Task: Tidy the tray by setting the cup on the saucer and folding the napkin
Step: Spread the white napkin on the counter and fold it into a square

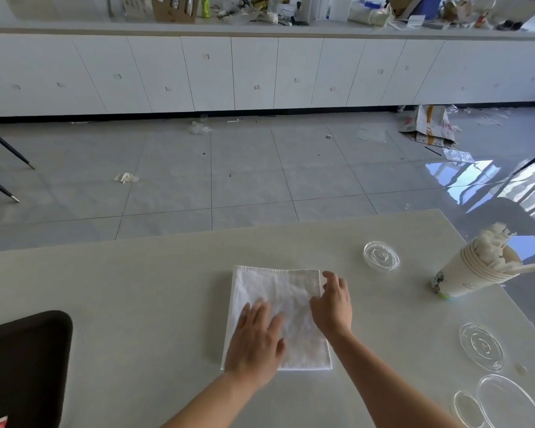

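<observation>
A white napkin (275, 291) lies flat on the pale table (136, 288), folded into an upright rectangle. My left hand (255, 338) rests palm-down on its lower left part, fingers spread. My right hand (332, 304) sits at the napkin's right edge, fingers curled with the tips touching that edge. A dark tray (25, 359) lies at the table's near left corner. No saucer shows. A stack of paper cups (473, 270) stuffed with crumpled tissue stands at the right.
Clear plastic lids lie on the right side: one far (381, 256), one near (481, 345), and two overlapping at the bottom right (504, 403). A straw pokes out of the cup stack. Beyond the table's far edge is tiled floor with litter and white cabinets.
</observation>
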Tool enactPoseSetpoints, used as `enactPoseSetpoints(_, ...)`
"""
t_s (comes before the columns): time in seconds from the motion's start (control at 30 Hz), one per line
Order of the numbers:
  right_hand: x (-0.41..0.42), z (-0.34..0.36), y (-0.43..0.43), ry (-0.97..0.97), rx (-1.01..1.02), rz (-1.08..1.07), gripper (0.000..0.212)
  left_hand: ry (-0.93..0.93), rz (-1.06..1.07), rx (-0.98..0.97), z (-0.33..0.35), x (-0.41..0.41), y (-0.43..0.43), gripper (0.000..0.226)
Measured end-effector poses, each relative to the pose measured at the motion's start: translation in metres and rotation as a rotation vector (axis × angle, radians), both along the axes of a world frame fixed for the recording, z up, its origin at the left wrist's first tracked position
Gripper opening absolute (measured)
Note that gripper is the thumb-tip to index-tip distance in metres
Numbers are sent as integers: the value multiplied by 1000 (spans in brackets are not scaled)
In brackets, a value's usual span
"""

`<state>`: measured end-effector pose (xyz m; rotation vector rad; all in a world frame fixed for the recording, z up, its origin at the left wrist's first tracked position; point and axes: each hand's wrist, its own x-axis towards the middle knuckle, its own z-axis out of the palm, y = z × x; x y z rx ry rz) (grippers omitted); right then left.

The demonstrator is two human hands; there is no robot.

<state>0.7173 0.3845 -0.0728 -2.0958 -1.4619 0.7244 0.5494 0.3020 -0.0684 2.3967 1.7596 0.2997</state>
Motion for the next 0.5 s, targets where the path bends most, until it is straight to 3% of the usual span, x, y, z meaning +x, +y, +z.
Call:
enactPoseSetpoints(0.17, 8, -7, -9, -330, 125, 263, 63, 123, 67, -45, -6, -33, 31, 68)
enactPoseSetpoints(0.3, 7, -29, -12, -491, 48, 529, 71, 203, 39, -141, -24, -51, 45, 80)
enactPoseSetpoints(0.5, 14, -51, -16, -587, -24, 535, 80, 208, 59, -165, -39, -57, 42, 85)
